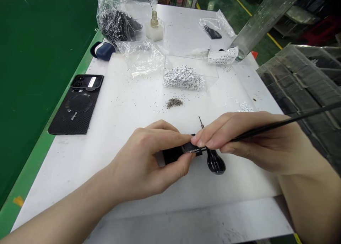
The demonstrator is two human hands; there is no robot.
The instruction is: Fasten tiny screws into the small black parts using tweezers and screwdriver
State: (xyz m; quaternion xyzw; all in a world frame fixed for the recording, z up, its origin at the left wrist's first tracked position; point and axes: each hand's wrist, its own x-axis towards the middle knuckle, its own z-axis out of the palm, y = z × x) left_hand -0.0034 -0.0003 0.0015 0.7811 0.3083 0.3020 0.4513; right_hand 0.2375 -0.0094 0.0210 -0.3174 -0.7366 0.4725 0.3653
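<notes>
My left hand (pixel 144 162) pinches a small black flat part (pixel 173 155) between thumb and fingers, above the white table top. My right hand (pixel 255 141) holds a long thin black tool (pixel 287 122), and its fingertips meet the black part. Close to those fingertips is a black-handled tool (pixel 215 162) with a thin metal tip pointing up. Its middle is hidden behind my right fingers, so I cannot tell whether a hand holds it.
A black textured phone case (pixel 76 109) lies at left. Ahead are a loose pile of tiny dark screws (pixel 174 102), a clear tray of small black-and-white parts (pixel 183 77), plastic bags and a small bottle (pixel 153 20). A clear plastic rack (pixel 298 80) overhangs the right.
</notes>
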